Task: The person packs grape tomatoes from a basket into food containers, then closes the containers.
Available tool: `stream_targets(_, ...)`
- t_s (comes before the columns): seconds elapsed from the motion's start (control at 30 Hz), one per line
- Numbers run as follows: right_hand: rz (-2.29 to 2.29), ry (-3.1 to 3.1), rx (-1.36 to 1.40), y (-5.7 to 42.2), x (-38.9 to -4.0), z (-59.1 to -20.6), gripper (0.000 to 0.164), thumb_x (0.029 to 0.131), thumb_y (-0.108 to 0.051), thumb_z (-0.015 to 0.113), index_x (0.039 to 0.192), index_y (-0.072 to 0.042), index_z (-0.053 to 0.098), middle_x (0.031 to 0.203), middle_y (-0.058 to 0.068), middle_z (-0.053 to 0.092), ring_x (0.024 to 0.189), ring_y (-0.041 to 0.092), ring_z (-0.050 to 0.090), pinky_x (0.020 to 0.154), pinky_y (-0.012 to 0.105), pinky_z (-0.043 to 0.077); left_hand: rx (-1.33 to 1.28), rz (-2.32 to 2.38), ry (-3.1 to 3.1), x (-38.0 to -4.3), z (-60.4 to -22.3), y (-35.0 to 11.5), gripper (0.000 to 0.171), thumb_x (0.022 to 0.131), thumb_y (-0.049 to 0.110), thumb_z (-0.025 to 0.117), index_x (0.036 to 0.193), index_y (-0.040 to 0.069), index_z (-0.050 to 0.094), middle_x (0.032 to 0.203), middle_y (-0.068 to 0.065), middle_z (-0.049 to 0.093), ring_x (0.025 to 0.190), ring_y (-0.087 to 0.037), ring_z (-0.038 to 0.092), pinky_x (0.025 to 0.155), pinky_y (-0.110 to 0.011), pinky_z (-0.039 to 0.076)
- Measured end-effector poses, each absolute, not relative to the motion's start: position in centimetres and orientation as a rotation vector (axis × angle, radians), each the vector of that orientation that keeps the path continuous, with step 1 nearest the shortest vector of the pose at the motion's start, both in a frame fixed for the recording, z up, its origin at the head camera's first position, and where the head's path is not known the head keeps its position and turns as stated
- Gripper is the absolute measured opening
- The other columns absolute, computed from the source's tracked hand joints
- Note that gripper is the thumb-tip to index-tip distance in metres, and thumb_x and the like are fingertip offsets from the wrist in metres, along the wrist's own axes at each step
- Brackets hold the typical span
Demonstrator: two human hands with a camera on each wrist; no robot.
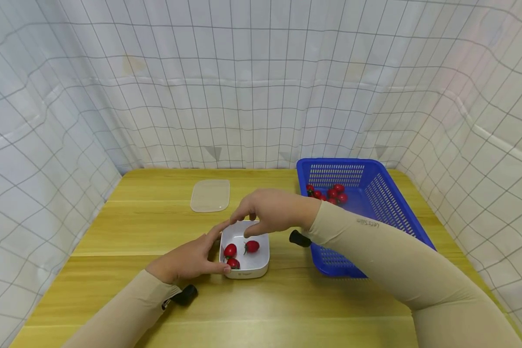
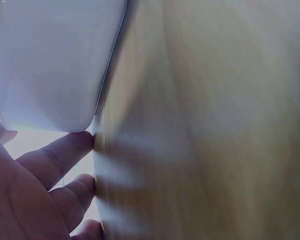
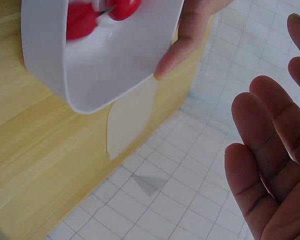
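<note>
A white square container [image 1: 245, 273] sits on the table with three cherry tomatoes in it: two at the near left and one tomato [image 1: 252, 246] closer to the middle. My left hand [image 1: 193, 257] holds the container by its left side, thumb at the near corner and index finger at the far one. In the left wrist view, a fingertip [image 2: 82, 141] touches the container's corner by the tabletop. Over the container's far part is my right hand [image 1: 273, 210], its fingers [image 3: 257, 125] apart with nothing between them in the right wrist view.
A blue plastic basket [image 1: 396, 193] stands to the right, with several cherry tomatoes [image 1: 332, 193] in its far left part, partly hidden by my right arm. A translucent lid [image 1: 210, 195] lies flat behind the container. White gridded curtains [image 1: 243, 96] surround the table's back and sides.
</note>
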State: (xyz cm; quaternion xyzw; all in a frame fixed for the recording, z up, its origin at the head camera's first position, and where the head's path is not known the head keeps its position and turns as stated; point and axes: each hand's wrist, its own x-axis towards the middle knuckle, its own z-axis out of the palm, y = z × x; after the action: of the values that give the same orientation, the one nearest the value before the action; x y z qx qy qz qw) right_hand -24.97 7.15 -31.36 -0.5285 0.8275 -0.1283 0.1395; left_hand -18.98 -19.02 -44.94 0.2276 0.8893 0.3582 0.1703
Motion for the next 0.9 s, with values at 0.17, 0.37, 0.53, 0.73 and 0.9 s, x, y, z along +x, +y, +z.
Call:
stream_targets(0.17,-0.458,2.475,-1.424,8.8,-26.1,-30.6,0.038,0.098,-0.024,0.076,0.136,-0.017,0.072,0.132,0.0,0.073,0.109,0.019,0.071,0.095,0.035,0.059,0.625,0.996,2.535,-18.9,-45.0,-19.0,0.111,0.09,0.054,0.079,0.17,0.021,0.01,0.168,-0.017,0.036,0.154,-0.041,0.036,0.123,-0.067,0.03)
stream_targets(0.37,-0.659,2.741,-1.143,13.5,-29.7,-30.3,0.038,0.098,-0.024,0.076,0.135,-0.019,0.073,0.127,0.003,0.075,0.104,0.019,0.073,0.09,0.039,0.061,0.607,1.0,2.546,-18.9,-45.0,-18.8,0.114,0.088,0.053,0.082,0.17,0.021,0.011,0.17,-0.015,0.033,0.155,-0.04,0.035,0.124,-0.064,0.03)
stream_targets(0.53,-0.779,2.832,-0.811,18.7,-33.3,-31.9,0.043,0.098,-0.023,0.076,0.14,-0.018,0.069,0.124,0.007,0.074,0.097,0.02,0.069,0.082,0.038,0.059,0.602,1.008,2.547,-19.0,-45.1,-18.8,0.114,0.087,0.052,0.083,0.17,0.021,0.011,0.17,-0.014,0.032,0.156,-0.038,0.034,0.125,-0.063,0.029)
stream_targets(0.73,-0.637,2.874,-0.626,24.0,-36.5,-34.9,0.047,0.099,-0.019,0.073,0.144,-0.009,0.065,0.13,0.018,0.071,0.109,0.031,0.069,0.095,0.05,0.056,0.637,1.008,2.547,-19.1,-45.3,-19.0,0.113,0.089,0.052,0.082,0.17,0.018,0.011,0.17,-0.017,0.032,0.156,-0.041,0.034,0.125,-0.065,0.029)
stream_targets(0.9,-0.58,2.851,-0.535,26.9,-37.1,-36.5,0.046,0.099,-0.014,0.07,0.144,-0.005,0.064,0.129,0.024,0.071,0.115,0.038,0.069,0.101,0.056,0.054,0.63,1.01,2.542,-19.1,-45.3,-18.9,0.115,0.088,0.052,0.082,0.171,0.018,0.01,0.171,-0.016,0.03,0.156,-0.04,0.033,0.125,-0.065,0.028)
